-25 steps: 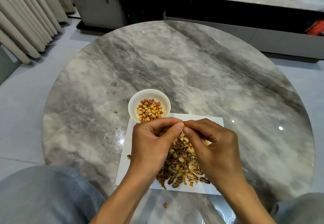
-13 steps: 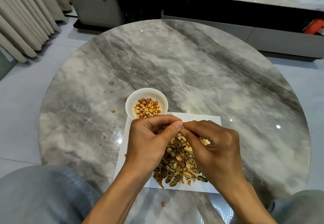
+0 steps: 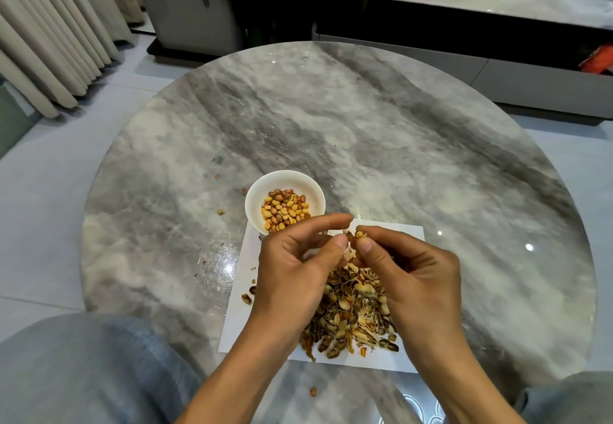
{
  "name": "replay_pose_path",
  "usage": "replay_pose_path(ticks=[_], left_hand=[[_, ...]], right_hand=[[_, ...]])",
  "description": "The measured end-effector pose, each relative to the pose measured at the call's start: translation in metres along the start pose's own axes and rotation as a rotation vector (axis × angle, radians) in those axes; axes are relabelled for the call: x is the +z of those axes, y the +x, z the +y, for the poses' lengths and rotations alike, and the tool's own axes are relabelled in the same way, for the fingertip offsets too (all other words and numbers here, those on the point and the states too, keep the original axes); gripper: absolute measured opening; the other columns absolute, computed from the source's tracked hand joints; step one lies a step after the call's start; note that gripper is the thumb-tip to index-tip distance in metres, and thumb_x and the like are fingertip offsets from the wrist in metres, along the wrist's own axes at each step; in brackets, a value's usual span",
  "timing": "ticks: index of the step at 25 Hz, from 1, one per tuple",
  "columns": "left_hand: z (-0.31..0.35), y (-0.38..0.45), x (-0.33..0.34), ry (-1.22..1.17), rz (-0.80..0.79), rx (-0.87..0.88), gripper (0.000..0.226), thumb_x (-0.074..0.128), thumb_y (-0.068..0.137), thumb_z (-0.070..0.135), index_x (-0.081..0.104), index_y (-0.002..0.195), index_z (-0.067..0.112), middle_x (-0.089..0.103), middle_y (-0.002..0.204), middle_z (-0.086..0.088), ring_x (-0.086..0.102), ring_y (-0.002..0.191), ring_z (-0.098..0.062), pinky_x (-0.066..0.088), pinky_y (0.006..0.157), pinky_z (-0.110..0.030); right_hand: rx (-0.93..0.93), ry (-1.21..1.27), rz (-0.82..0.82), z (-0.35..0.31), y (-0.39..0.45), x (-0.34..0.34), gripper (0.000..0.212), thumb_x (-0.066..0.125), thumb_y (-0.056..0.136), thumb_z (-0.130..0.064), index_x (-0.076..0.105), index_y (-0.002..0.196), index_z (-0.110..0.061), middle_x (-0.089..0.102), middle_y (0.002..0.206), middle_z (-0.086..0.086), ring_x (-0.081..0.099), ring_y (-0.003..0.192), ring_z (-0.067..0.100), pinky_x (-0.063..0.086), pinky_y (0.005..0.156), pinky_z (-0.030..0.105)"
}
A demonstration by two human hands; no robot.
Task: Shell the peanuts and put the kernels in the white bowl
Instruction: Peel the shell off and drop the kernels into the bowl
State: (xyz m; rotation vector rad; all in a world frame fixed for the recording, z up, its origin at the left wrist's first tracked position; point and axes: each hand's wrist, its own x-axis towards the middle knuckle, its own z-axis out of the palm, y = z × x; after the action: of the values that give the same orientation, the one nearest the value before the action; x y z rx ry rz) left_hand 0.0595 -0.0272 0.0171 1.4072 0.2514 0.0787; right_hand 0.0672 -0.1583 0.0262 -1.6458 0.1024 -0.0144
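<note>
Shell pile (image 3: 351, 311) lies on paper (image 3: 238, 321) at the table's (image 3: 398, 145) near edge. Above it, left hand (image 3: 292, 271) and right hand (image 3: 411, 274) meet, thumbs and forefingers pinching a split peanut (image 3: 354, 238) between them. Bowl (image 3: 255, 198) with kernels (image 3: 284, 208) sits just beyond the paper's far left corner, touching it.

Round marble table (image 3: 381, 132), beige curtains (image 3: 49, 35), grey low cabinet (image 3: 497, 75) behind.
</note>
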Motion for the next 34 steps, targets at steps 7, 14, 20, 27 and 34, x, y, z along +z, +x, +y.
replay_pose_path(ticks=[7,14,20,27,34], left_hand=[[-0.003,0.011,-0.019,0.413,-0.206,0.417,0.022,0.077,0.083,0.008,0.079,0.103,0.017,0.072,0.094,0.009,0.069,0.09,-0.011,0.051,0.076,-0.017],[-0.004,0.009,-0.012,0.399,-0.124,0.627,0.017,0.078,0.08,0.004,0.079,0.096,0.009,0.07,0.088,0.0,0.069,0.082,-0.012,0.053,0.074,-0.024],[-0.008,0.007,-0.005,0.381,-0.056,0.637,0.015,0.078,0.08,0.003,0.079,0.093,0.011,0.07,0.086,0.002,0.068,0.081,-0.01,0.052,0.073,-0.021],[-0.013,0.008,-0.007,0.356,-0.104,0.507,0.016,0.078,0.081,0.006,0.079,0.095,0.014,0.07,0.09,0.006,0.069,0.085,-0.013,0.056,0.074,-0.027],[-0.009,0.005,-0.006,0.396,-0.068,0.489,0.016,0.082,0.078,0.012,0.079,0.093,0.019,0.074,0.089,0.014,0.071,0.084,-0.005,0.056,0.071,-0.02]], right_hand=[[0.126,0.023,-0.179,-0.011,0.005,-0.014,0.014,0.074,0.079,-0.006,0.082,0.083,-0.017,0.076,0.074,0.008,0.072,0.067,0.023,0.057,0.066,0.026],[0.238,0.249,-0.13,-0.015,-0.003,-0.013,0.015,0.072,0.071,-0.013,0.081,0.082,-0.007,0.073,0.071,0.016,0.068,0.062,0.023,0.056,0.062,0.024],[0.461,0.505,-0.135,-0.013,-0.004,-0.006,0.012,0.068,0.072,-0.011,0.079,0.075,-0.005,0.066,0.069,0.012,0.062,0.063,0.015,0.056,0.06,0.022],[0.355,0.303,-0.106,-0.01,0.0,-0.008,0.01,0.068,0.083,-0.009,0.078,0.08,-0.009,0.07,0.072,0.007,0.065,0.065,0.018,0.056,0.063,0.022],[-0.008,-0.16,-0.104,-0.014,0.0,-0.012,0.022,0.069,0.089,-0.005,0.079,0.086,-0.024,0.077,0.084,-0.008,0.073,0.084,0.009,0.057,0.076,0.021]])
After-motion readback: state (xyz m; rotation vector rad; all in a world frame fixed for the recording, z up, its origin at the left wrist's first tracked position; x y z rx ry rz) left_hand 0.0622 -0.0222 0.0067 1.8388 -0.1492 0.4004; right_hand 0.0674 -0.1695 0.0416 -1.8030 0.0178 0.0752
